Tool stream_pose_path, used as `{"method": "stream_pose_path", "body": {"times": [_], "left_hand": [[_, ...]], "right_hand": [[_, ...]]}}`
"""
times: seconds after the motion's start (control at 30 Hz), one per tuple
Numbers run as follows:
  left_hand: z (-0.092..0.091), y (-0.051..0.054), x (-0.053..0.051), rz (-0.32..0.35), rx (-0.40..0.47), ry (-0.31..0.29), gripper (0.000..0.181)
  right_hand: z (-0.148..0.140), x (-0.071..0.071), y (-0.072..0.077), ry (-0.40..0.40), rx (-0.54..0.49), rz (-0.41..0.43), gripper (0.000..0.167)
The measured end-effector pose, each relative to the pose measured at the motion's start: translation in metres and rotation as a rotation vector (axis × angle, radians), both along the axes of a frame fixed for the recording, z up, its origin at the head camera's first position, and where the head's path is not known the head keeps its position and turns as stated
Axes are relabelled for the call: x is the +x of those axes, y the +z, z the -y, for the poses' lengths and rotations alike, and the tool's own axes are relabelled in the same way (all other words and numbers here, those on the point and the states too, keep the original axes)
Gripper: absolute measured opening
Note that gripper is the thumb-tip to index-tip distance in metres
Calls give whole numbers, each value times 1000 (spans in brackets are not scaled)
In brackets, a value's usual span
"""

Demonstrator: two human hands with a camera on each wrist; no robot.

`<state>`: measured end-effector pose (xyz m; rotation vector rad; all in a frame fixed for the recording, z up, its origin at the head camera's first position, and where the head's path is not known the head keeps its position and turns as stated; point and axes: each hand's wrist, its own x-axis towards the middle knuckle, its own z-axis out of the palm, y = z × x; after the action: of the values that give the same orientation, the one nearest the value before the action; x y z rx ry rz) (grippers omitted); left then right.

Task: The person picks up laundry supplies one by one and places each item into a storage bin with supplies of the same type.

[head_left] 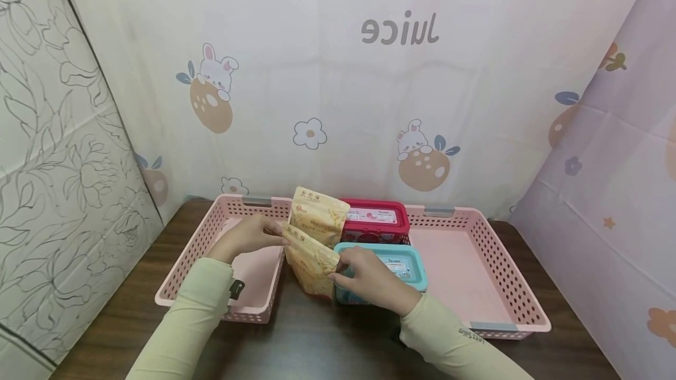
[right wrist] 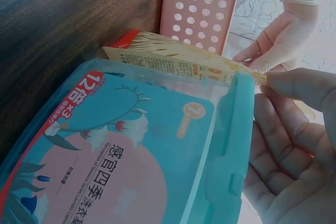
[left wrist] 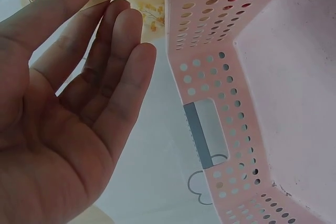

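Observation:
A yellow stand-up pouch (head_left: 311, 263) stands upright between two pink baskets. My left hand (head_left: 248, 238) pinches its upper left corner, and my right hand (head_left: 372, 277) pinches the upper right corner between thumb and fingers (right wrist: 283, 124). Behind it is a second yellow pouch (head_left: 317, 216), taller in view and partly covered by the first. Right beside the pouches, a teal-lidded plastic box (head_left: 406, 263) sits under my right hand, its printed side (right wrist: 126, 145) facing the right wrist camera. A red-lidded box (head_left: 377, 219) stands behind the teal one.
The left pink basket (head_left: 171, 277) has perforated walls and stands close to the pouches. To the right, another pink basket (head_left: 507, 263) lies beyond the boxes. Brown wooden tabletop (head_left: 311, 345) shows in front. A printed curtain (head_left: 317, 75) hangs behind.

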<state>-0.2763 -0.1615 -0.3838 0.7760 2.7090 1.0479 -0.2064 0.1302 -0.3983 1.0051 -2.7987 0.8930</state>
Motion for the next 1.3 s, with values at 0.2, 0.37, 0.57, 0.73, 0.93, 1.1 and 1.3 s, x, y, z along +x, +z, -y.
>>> {"method": "stream_pose_path", "body": {"times": [0.2,0.37,0.57,0.73,0.93,1.1,1.3], "left_hand": [[-1,1,1,3,9,0,15],[-2,1,2,10,7,13,15],[-3,1,3,6,14,3,17],[-1,2,3,11,21,39,22],[0,4,4,-5,54,60,25],[0,8,7,-49,83,62,22],[-2,14,10,-121,115,55,21]], "right_hand": [[0,0,0,-2,15,-11,8],[-2,1,2,8,9,-15,8],[-5,2,3,12,-8,-66,11],[-5,2,6,10,-39,-76,11],[-4,4,10,-5,-55,-99,12],[-2,6,15,-4,-89,-93,12],[-3,6,20,0,-154,-118,14]]}}
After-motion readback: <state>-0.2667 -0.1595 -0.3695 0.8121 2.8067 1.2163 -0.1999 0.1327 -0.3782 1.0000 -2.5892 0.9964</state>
